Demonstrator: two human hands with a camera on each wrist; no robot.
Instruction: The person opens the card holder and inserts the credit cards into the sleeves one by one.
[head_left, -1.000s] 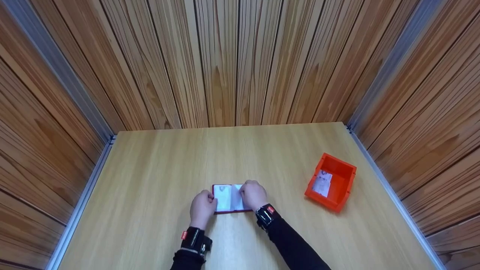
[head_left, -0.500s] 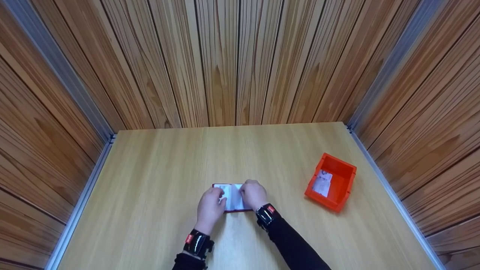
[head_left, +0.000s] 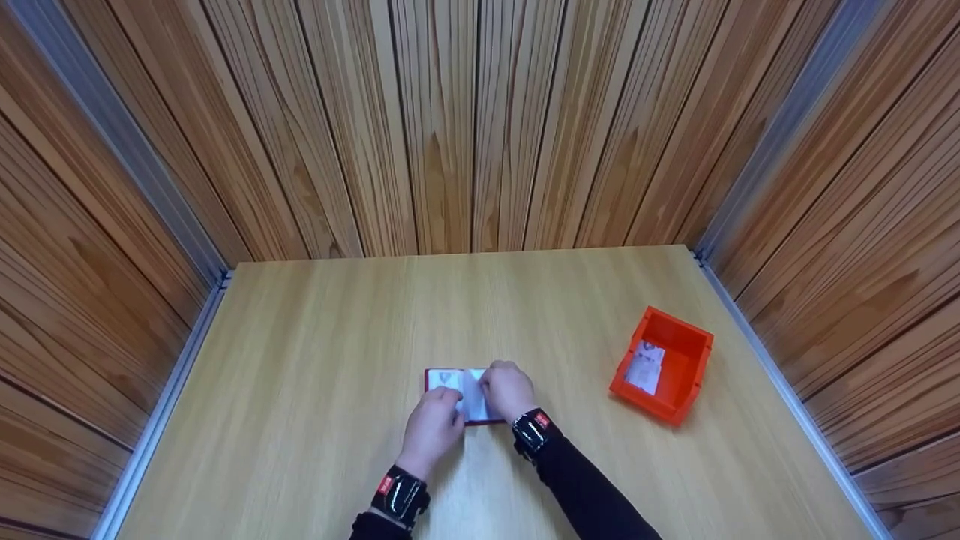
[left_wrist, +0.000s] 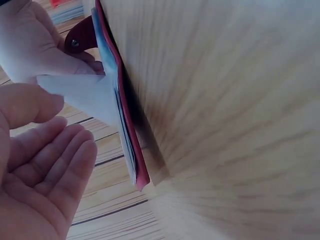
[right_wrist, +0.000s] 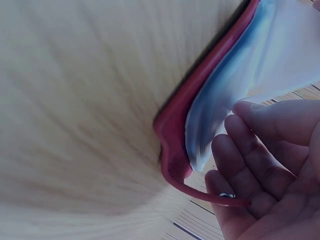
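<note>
A small red card holder (head_left: 484,422) with a snap strap (right_wrist: 200,195) lies spread on the table, its clear sleeves facing up. One translucent sleeve (left_wrist: 85,92) stands raised between the hands. My left hand (head_left: 435,424) is over the left half, thumb and fingertips at the raised sleeve's free edge; the exact contact is partly hidden. My right hand (head_left: 510,391) stays on the right half, fingers curled, thumb tip at the sleeves' edge, with the strap lying across its fingers. A grey drawing or print (head_left: 445,377) shows in the left sleeve.
An orange-red plastic bin (head_left: 686,379) stands on the right of the wooden table (head_left: 337,322). Inside it lies a pale printed card or slip (head_left: 645,366). Wood-panelled walls (head_left: 435,150) and metal rails (head_left: 787,442) border the tabletop.
My left hand has moved right from the card holder's left edge to over its left half, near the middle. My right hand and the bin have stayed in place.
</note>
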